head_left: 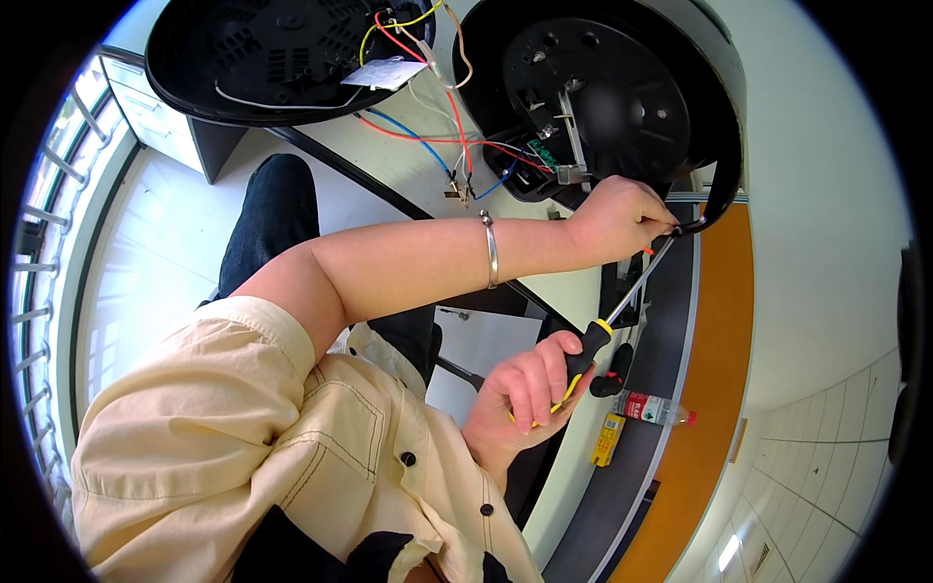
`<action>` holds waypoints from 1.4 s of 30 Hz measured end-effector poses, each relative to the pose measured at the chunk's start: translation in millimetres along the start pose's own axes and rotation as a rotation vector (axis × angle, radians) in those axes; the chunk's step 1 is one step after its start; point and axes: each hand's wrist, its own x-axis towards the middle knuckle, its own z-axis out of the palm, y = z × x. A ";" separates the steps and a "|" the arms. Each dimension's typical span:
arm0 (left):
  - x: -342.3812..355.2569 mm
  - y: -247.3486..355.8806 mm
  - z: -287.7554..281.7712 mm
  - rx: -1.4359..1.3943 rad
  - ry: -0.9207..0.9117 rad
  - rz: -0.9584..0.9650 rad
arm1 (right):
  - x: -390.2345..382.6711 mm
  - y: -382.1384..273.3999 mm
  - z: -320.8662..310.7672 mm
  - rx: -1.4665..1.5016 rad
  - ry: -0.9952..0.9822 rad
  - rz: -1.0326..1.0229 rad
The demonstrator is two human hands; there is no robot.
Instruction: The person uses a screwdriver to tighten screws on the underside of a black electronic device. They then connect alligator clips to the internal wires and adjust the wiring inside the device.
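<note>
My right hand [533, 396] is wrapped round the black and yellow handle of a screwdriver [589, 348]. Its metal shaft slants up to the rim of a round black appliance housing [719, 146]. At that rim, my left hand [622, 222] is closed in a pinch beside the screwdriver's tip; what lies between the fingertips is too small to make out. Inside the housing sits a black disc with a metal strip [571, 131] and a small green circuit board [540, 153]. Red and blue wires [418, 136] link it to a vented black base [282, 58] on the left.
A small brass-coloured part [460, 191] hangs among the wires. On the dark strip of the table lie a clear bottle [656, 408] with a red label and a yellow box [609, 439]. My knee [277, 209] shows at the left, near a white cabinet [160, 117].
</note>
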 end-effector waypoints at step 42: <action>-1.3 -2.3 4.2 0.027 0.065 0.075 | -0.6 9.1 0.9 -0.558 0.096 -0.120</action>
